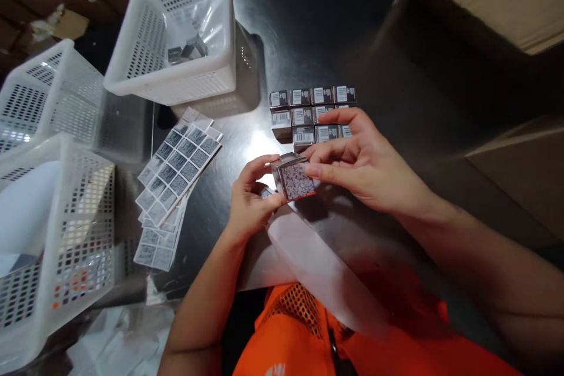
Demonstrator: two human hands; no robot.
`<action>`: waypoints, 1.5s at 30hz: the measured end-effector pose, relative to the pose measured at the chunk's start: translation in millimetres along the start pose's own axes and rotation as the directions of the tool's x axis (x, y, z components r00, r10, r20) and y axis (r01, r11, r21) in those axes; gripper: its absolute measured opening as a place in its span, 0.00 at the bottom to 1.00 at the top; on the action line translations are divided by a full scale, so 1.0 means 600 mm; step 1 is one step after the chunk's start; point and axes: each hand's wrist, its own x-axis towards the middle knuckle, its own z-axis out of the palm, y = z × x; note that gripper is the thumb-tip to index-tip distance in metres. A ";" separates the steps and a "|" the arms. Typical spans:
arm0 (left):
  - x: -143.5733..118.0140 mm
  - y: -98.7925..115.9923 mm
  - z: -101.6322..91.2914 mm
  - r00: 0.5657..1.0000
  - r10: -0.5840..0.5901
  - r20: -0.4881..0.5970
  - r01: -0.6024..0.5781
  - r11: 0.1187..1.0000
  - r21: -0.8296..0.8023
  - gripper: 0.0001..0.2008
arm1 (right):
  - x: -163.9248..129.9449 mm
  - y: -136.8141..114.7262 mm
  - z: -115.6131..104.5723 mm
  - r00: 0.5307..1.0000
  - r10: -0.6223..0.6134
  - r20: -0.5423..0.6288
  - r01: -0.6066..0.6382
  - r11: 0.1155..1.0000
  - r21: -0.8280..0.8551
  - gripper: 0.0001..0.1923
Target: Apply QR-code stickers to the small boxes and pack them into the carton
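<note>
Gripping one small box between left hand and right hand — both clamped on it, label sheets beside

I work over a dark, glossy table. Just beyond my right hand stand small barcoded boxes in rows. Left of my left hand lie fanned label sheets. Farther left and beyond sit white perforated baskets.
</note>
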 end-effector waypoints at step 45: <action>-0.017 0.043 -0.003 0.994 -0.098 0.045 0.090 0.984 0.152 0.45 | -0.082 -0.028 -0.080 0.976 0.204 0.076 -0.215 0.959 0.187 0.38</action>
